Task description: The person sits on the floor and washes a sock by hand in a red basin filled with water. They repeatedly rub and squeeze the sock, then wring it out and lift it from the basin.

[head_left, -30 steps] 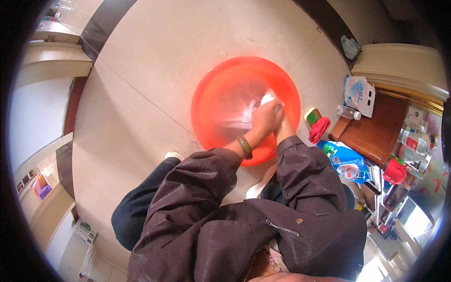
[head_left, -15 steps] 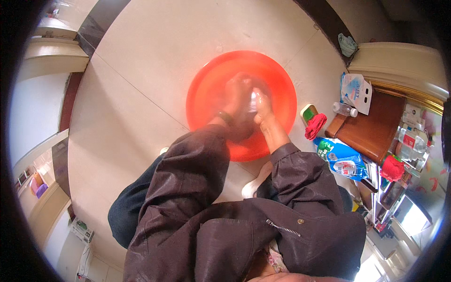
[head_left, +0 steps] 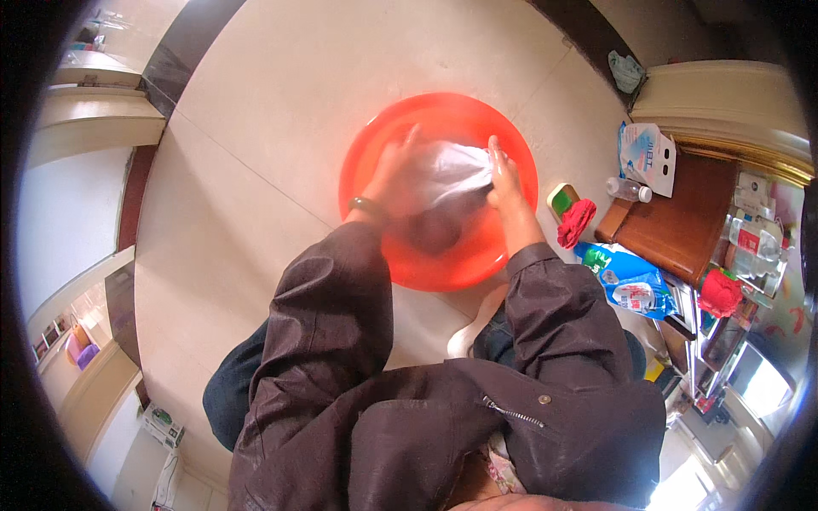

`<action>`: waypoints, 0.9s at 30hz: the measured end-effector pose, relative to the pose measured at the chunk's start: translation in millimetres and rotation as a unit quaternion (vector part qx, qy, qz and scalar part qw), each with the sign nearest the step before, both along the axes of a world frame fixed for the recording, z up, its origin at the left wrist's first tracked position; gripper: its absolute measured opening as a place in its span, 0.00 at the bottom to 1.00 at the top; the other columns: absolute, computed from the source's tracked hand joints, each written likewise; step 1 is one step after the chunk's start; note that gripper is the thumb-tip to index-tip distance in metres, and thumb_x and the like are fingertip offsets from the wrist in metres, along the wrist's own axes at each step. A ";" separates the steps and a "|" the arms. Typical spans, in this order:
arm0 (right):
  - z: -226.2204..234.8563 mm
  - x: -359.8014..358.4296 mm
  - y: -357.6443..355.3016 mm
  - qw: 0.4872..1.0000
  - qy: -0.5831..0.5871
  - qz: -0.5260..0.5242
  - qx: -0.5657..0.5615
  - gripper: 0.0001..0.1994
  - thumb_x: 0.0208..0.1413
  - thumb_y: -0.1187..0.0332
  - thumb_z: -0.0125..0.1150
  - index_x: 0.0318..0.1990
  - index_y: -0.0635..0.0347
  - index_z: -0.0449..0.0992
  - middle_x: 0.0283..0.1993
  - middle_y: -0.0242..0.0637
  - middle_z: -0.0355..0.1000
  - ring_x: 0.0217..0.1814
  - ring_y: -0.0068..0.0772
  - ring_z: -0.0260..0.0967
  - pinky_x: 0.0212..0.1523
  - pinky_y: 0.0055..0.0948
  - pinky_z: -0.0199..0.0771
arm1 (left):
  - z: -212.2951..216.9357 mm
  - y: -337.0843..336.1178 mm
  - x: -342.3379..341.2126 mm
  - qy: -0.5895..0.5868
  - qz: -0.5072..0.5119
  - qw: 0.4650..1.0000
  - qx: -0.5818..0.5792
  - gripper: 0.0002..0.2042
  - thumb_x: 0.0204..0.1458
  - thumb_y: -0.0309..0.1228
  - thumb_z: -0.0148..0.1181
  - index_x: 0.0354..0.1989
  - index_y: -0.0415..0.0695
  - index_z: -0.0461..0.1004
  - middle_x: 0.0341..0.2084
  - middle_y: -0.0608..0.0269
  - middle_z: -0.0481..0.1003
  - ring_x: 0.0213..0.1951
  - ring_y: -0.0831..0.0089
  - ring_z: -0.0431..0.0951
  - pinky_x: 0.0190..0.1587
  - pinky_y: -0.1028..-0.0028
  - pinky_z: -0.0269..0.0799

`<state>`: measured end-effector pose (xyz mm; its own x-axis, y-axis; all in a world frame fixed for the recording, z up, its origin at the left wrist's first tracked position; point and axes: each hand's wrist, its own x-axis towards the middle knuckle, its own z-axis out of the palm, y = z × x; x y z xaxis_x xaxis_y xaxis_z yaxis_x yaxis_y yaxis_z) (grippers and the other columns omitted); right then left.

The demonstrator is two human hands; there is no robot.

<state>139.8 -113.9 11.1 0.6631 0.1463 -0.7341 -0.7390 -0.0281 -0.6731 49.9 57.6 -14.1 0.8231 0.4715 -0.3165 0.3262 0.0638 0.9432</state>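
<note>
White cloth [head_left: 454, 169] at a red basin [head_left: 447, 277]

Right hand [head_left: 505, 179] pinches its edge; left hand [head_left: 392, 177] blurred, I can't tell its grip.

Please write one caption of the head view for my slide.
A white cloth between the left hand and the right hand at an orange-red basin on a pale floor.

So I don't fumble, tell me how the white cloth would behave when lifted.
The white cloth is probably floppy: its creases gather at the right hand. It seems unlikely to roll, being loosely spread. Weight is unclear: blur hides any soaking.
</note>
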 end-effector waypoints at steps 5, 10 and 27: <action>2.7 4.3 -21.3 0.867 -0.066 0.463 -0.173 0.19 0.47 0.51 0.67 0.28 0.60 0.75 0.27 0.27 0.70 0.27 0.24 0.65 0.30 0.29 0.64 | 12.7 16.6 -30.8 0.077 -0.243 0.967 -0.027 0.19 0.51 0.35 0.58 0.49 0.37 0.69 0.40 0.56 0.75 0.44 0.70 0.74 0.46 0.70 0.69; -4.1 -7.0 -29.4 0.900 -0.072 0.429 -0.033 0.14 0.51 0.61 0.59 0.36 0.63 0.76 0.33 0.34 0.73 0.34 0.23 0.68 0.34 0.28 0.69 | 32.0 -3.0 -33.6 -0.036 -0.203 0.921 -0.329 0.18 0.53 0.30 0.53 0.53 0.39 0.67 0.43 0.62 0.74 0.43 0.73 0.74 0.47 0.73 0.69; -26.2 12.9 -45.5 0.951 0.122 0.053 0.279 0.20 0.61 0.55 0.46 0.46 0.64 0.72 0.45 0.42 0.74 0.46 0.37 0.73 0.53 0.37 0.70 | 20.8 10.3 -44.9 0.126 -0.383 0.913 -0.064 0.18 0.41 0.33 0.68 0.42 0.42 0.77 0.34 0.65 0.78 0.39 0.79 0.74 0.45 0.73 0.69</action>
